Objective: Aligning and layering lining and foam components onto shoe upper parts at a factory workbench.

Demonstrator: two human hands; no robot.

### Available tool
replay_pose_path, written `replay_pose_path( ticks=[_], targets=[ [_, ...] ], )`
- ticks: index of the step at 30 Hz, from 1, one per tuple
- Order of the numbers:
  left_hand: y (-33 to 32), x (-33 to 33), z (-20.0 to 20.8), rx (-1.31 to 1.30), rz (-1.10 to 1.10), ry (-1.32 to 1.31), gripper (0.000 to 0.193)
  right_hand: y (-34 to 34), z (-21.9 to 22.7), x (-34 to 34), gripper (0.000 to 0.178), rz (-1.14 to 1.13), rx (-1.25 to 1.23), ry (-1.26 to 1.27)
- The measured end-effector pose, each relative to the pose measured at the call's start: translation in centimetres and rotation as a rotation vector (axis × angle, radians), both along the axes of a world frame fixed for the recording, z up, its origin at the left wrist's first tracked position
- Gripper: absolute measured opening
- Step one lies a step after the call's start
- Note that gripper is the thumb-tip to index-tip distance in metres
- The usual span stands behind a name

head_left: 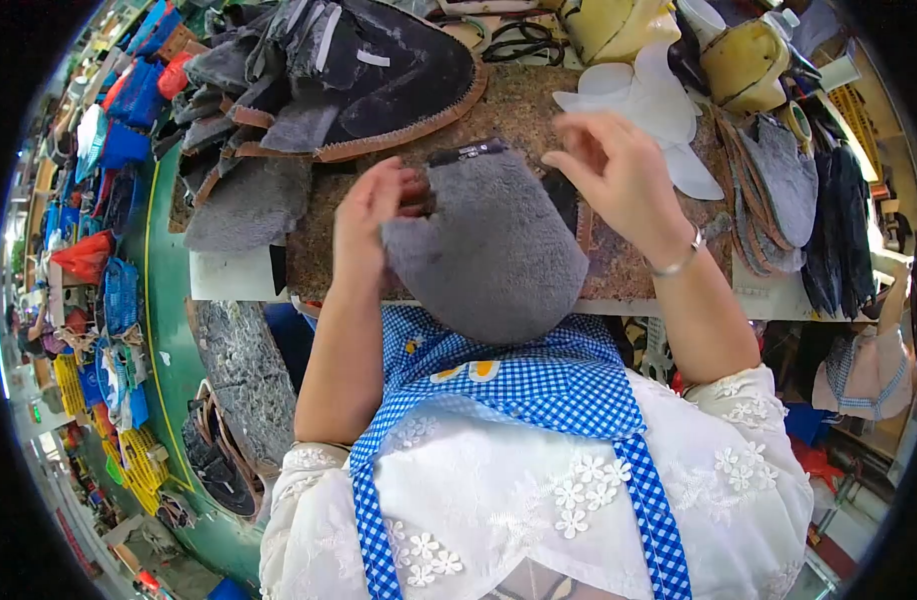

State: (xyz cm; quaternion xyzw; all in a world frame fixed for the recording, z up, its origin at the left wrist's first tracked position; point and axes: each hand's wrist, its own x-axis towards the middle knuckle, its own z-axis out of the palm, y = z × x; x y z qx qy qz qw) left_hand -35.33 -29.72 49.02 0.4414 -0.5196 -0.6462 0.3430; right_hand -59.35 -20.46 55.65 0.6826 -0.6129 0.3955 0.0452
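Note:
A grey fleece shoe-upper piece (489, 250) hangs over the near edge of the workbench in front of my apron. A small black label (468, 152) sits at its top edge. My left hand (371, 212) has its fingers curled at the piece's left edge, gripping it; the fingertips are partly hidden and a little blurred. Over the piece's upper right side my right hand (619, 180) is raised, thumb and fingers apart, with nothing seen between them. Beneath it, a dark part with a brown edge (585, 225) shows beside the fleece.
A pile of black uppers (404, 85) with grey fleece and brown stitched edges lies at the far left. White plastic sheets (644, 100), yellow containers (744, 65) and more stacked fleece pieces (779, 180) are at the right. The speckled brown board (529, 95) covers the bench.

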Motion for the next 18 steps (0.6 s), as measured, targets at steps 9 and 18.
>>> replay_pose_path(
  ticks=[9, 18],
  targets=[
    [4.9, 3.6, 0.5, -0.102, -0.123, -0.307, 0.047, 5.2, -3.0, 1.3, 0.037, -0.082, 0.724, -0.418],
    [4.7, 3.5, 0.1, 0.127, -0.068, -0.018, 0.049, 3.2, -2.3, 3.2, 0.042, 0.071, 1.047, -1.857]
  ],
)
